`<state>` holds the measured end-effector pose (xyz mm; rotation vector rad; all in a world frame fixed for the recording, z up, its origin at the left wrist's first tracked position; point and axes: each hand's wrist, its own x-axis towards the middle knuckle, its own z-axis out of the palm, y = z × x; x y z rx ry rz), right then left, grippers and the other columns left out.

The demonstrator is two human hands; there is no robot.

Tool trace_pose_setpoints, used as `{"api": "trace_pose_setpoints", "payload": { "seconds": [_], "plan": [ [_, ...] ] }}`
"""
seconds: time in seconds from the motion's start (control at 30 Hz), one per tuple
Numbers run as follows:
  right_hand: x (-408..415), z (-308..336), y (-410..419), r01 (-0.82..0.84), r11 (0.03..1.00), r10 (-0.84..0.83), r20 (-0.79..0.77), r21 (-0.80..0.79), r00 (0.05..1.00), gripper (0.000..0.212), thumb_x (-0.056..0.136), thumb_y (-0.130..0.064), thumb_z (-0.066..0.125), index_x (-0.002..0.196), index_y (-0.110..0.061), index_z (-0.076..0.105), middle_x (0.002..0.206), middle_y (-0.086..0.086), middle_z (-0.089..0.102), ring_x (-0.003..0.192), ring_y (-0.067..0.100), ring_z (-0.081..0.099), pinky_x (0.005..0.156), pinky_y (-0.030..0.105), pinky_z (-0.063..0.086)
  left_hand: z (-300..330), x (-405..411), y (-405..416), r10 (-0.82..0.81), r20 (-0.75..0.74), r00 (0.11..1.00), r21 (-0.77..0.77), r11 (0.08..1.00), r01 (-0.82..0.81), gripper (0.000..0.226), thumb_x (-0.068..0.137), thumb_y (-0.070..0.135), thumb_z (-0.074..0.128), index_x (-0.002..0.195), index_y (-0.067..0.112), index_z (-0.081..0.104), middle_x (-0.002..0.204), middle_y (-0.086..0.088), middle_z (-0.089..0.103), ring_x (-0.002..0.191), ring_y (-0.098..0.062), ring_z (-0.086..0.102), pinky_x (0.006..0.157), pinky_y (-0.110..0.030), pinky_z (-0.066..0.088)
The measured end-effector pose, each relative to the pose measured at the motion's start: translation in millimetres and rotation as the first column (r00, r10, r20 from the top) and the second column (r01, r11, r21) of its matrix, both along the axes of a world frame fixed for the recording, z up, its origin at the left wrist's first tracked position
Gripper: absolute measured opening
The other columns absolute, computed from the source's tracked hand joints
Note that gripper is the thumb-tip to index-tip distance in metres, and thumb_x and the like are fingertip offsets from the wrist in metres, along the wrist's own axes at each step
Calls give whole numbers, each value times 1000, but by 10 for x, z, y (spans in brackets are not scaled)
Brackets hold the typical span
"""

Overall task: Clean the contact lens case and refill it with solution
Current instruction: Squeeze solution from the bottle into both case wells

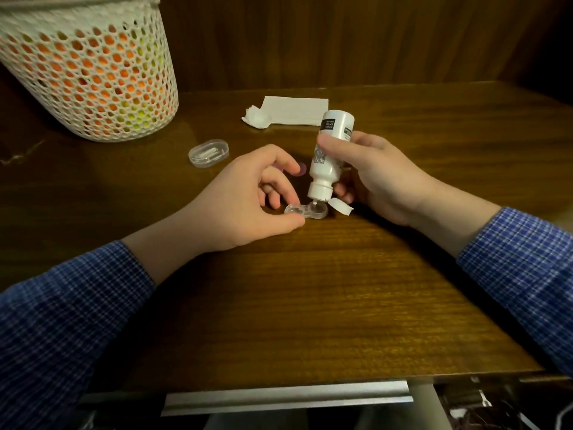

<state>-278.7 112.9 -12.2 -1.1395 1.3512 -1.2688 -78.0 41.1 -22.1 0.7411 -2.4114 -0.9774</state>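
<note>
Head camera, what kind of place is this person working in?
Probably a home desk or dresser, not a bathroom: a dark wood table against wood panelling, a mesh bin, folded tissue, and no sink in view.

dim, warm yellowish light from above/front, brightest on the table (310, 305) centre; corners fall to near black, esp top right. soft shadows under both forearms. white bottle (328, 156) slightly blown out. wide-angle bends the edges; basket (90, 66) looks a bit soft, sleeves grainy

One lens case (306, 210), one solution bottle (329, 155), two hands, one basket (90, 69), one clear box (208, 152), one folded tissue (294, 110), one crumpled tissue (256, 118).
</note>
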Motion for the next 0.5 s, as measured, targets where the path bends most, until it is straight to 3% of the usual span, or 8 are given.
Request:
{"api": "trace_pose_setpoints", "payload": {
  "seconds": [0.33, 0.5],
  "plan": [
    [-49, -13, -10, -59, 998, 59, 8, -4, 998, 21, 101, -34, 61, 113, -18, 57, 77, -6, 76, 54, 8, 54, 46, 18, 45, 9, -4, -4, 2, 15, 1000, 8, 1000, -2, 56, 75, 26, 91, 119, 35, 58, 96, 18, 75, 80, -9, 69, 71, -23, 59],
    [-41, 2, 10, -68, 998, 68, -36, -10, 997, 16, 98, -29, 66, 104, -16, 62, 77, -7, 76, 53, 5, 56, 45, 17, 44, 18, 0, -1, -1, 14, 1000, 4, 1000, 1, 55, 75, 25, 91, 118, 34, 58, 96, 17, 75, 79, -12, 69, 69, -24, 59]
  ]
}}
